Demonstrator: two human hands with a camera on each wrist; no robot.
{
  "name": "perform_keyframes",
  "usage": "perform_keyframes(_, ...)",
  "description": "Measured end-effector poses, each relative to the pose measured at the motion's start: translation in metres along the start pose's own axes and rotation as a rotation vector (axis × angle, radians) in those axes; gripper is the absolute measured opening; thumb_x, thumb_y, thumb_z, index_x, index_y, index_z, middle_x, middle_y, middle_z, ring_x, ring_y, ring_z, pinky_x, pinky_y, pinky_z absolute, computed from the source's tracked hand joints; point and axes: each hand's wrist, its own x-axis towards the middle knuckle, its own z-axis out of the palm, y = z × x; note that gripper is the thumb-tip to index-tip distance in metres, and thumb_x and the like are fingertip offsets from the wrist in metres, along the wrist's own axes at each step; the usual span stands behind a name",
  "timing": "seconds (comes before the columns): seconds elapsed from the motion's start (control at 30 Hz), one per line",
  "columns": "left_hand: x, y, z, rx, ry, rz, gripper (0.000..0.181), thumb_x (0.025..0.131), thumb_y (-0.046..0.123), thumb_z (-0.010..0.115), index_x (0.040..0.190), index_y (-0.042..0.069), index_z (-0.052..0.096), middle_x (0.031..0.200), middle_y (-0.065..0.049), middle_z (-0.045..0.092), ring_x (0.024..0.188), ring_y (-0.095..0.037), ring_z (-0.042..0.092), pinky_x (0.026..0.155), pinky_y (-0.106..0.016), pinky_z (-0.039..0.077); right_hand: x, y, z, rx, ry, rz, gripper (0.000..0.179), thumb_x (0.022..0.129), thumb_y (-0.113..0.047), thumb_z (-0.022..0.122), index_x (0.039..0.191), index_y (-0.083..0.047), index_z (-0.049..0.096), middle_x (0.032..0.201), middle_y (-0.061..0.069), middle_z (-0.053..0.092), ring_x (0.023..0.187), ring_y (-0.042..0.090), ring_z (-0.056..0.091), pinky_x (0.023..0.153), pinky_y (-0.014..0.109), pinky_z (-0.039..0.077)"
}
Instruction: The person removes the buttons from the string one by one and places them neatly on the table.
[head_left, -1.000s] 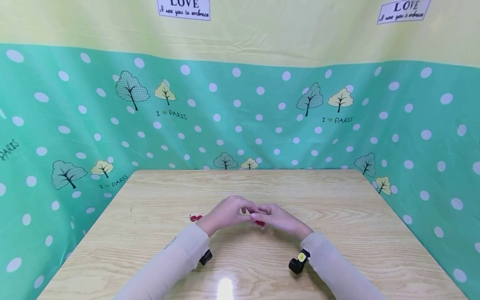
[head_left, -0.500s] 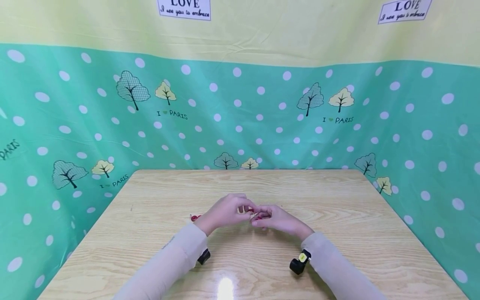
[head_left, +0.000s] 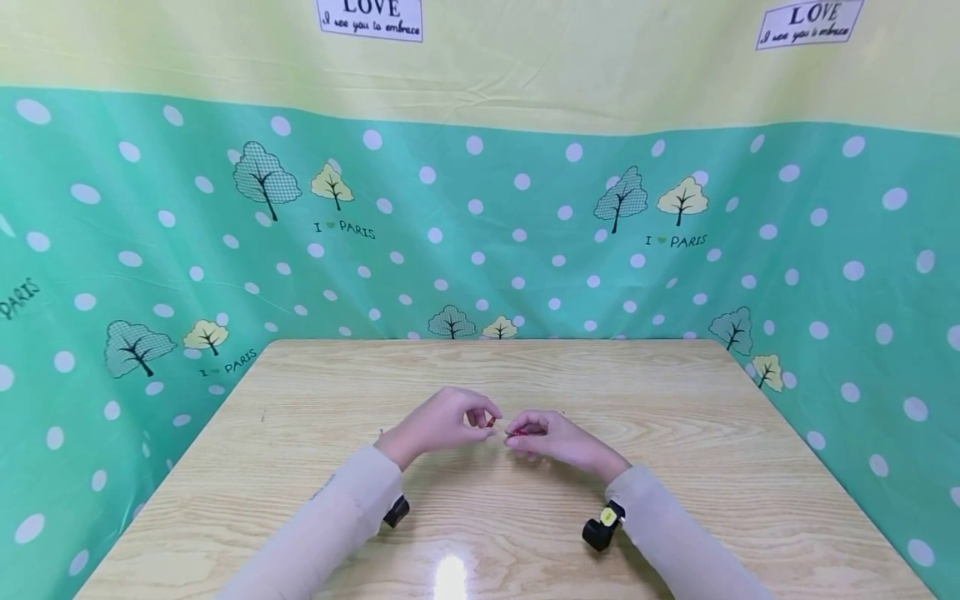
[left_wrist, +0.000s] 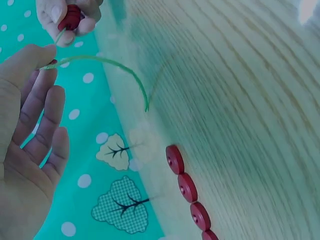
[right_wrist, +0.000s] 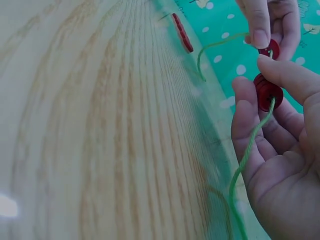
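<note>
Green cord point(left_wrist: 102, 59): threading step, apparently
Right grip point(head_left: 566, 442): holding button stack point(right_wrist: 270, 96)
Left grip point(head_left: 437, 427): pinching red button point(right_wrist: 275, 47) (probably needs sliding along next)

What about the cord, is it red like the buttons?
No, the cord running to the red buttons in the right hand is green.

Table point(head_left: 480, 367): 1
Left hand point(head_left: 438, 423), over the table: 1
Right hand point(head_left: 560, 442), over the table: 1
Green cord point(right_wrist: 251, 139), over the table: 1
Separate red button point(right_wrist: 274, 48), over the table: 1 visible
Stacked red buttons point(right_wrist: 265, 92), over the table: several, number unclear
Row buttons point(left_wrist: 188, 187), on the table: at least 4
Black wrist cameras point(head_left: 597, 534), over the table: 2
Printed trees point(head_left: 260, 175), around the table: 10
LOVE signs point(head_left: 371, 18), behind the table: 2
</note>
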Motion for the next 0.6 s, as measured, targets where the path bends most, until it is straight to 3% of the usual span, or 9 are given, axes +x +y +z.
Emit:
perform_keyframes(0.27, -0.004, -0.003, -0.006, 0.007, 0.012, 0.01, 0.02, 0.089, 0.018, 0.078, 0.108, 0.01, 0.075, 0.085, 0.014, 0.069, 0.077, 0.001, 0.062, 0.076, -0.036, 0.057, -0.003, -0.002, -0.001, -0.05, 0.03, 0.03, 0.04, 0.097, -0.038, 0.067, 0.123, -0.008, 0.065, 0.107, 0.005, 0.068, 0.088, 0.021, 0.06, 0.068, 0.03, 0.051)
perform_keyframes(0.43, -0.006, -0.006, -0.012, 0.029, 0.026, 0.004, 0.019, 0.089, 0.018, 0.078, 0.107, 0.013, 0.075, 0.085, 0.014, 0.069, 0.076, 0.001, 0.062, 0.075, -0.035, 0.057, -0.004, -0.002, -0.002, -0.065, 0.053, 0.035, 0.039, 0.097, -0.038, 0.067, 0.124, -0.009, 0.066, 0.107, 0.004, 0.067, 0.09, 0.022, 0.06, 0.069, 0.032, 0.051)
perform_keyframes(0.6, -0.008, -0.006, -0.02, 0.007, -0.002, -0.049, 0.021, 0.091, 0.02, 0.076, 0.111, 0.013, 0.075, 0.084, 0.012, 0.068, 0.063, -0.003, 0.061, 0.054, -0.027, 0.054, -0.005, -0.001, -0.001, -0.049, 0.053, 0.028, 0.038, 0.097, -0.034, 0.068, 0.125, -0.008, 0.066, 0.11, 0.005, 0.068, 0.094, 0.023, 0.062, 0.074, 0.035, 0.053)
